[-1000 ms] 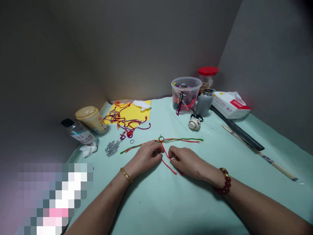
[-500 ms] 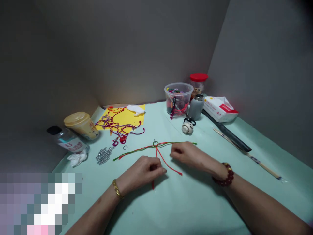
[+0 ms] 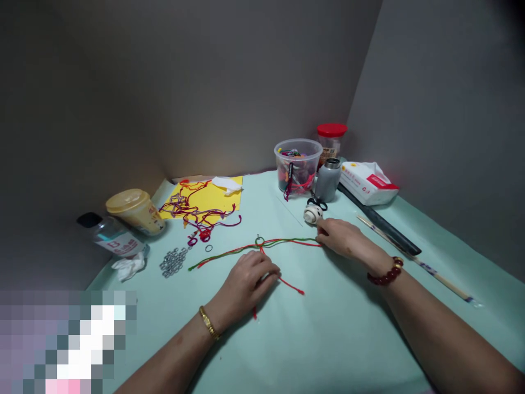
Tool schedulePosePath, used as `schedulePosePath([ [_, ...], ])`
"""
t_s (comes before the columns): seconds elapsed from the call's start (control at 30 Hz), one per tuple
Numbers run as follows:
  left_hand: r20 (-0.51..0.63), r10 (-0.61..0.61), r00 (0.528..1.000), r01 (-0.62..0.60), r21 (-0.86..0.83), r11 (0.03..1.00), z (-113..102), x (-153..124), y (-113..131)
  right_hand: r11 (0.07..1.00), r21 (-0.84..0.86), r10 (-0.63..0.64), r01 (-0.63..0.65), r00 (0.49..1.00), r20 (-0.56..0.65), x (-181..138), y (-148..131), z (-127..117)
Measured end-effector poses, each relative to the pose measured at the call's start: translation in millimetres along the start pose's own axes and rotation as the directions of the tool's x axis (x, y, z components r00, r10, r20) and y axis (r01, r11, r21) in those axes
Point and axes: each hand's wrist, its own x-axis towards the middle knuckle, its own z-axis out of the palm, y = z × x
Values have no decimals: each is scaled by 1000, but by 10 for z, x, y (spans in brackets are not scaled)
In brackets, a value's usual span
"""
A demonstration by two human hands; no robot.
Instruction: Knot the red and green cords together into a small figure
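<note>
A small metal ring (image 3: 259, 241) lies on the pale green sheet, with knotted red and green cords (image 3: 287, 241) running out to both sides and red strands (image 3: 292, 285) trailing toward me. My left hand (image 3: 248, 282) sits over the red strands, fingers curled on them. My right hand (image 3: 344, 239) is at the far right of the cords, and its fingertips close on their ends. A gold bangle circles my left wrist and a red bead bracelet my right.
Beyond the cords lie a heap of metal rings (image 3: 173, 261), tangled threads (image 3: 197, 210) on yellow paper (image 3: 221, 197), a clear tub (image 3: 298, 164), a steel flask (image 3: 327, 180), scissors (image 3: 316, 205) and a tissue pack (image 3: 367, 183). A black rod (image 3: 379, 224) and a chopstick (image 3: 410, 257) lie right.
My right hand has slid right along the cords to their ends. My left hand has moved up and onto the red strands. The camera view has shifted only slightly.
</note>
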Motion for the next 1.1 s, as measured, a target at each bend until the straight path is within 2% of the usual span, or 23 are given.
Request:
schedulePosePath([
  [0.17, -113, -37, 993, 52, 126, 991, 75, 39, -51, 999, 28, -21, 21, 1000, -15, -13, -52, 2],
  [0.27, -50, -63, 997, 71, 190, 979, 115, 63, -62, 999, 38, -29, 29, 1000, 1, 0, -60, 49],
  [0.37, 3, -91, 996, 88, 206, 975, 127, 67, -64, 999, 39, -34, 36, 998, -47, -10, -44, 24],
  [0.47, 0, -100, 995, 98, 223, 970, 133, 56, -75, 988, 95, -115, 125, 989, -96, -64, 3, -92],
  [0.53, -4, -103, 995, 101, 231, 968, 140, 49, -83, 969, 151, -193, 195, 981, -28, -98, 47, -172],
  [0.6, -5, -106, 994, 104, 236, 966, 147, 45, -88, 966, 171, -209, 196, 976, 62, -107, 79, -208],
  [0.67, -4, -108, 994, 106, 241, 965, 153, 44, -90, 975, 162, -167, 154, 984, 68, -87, 80, -183],
  [0.73, -7, -106, 994, 104, 246, 964, 157, 44, -91, 978, 160, -138, 134, 990, 17, -53, 47, -106],
  [0.9, -5, -98, 995, 96, 247, 964, 156, 43, -84, 985, 103, -139, 136, 990, 19, -9, -72, 89],
  [0.93, -5, -99, 995, 97, 244, 965, 156, 43, -81, 985, 97, -141, 141, 990, -4, -14, -96, 96],
  [1.0, -12, -99, 995, 99, 231, 968, 155, 40, -71, 980, 128, -133, 150, 982, -131, -45, -159, 70],
  [1.1, -35, -85, 996, 90, 190, 978, 151, 27, -50, 925, 307, -105, 226, 925, -365, -149, -313, -27],
])
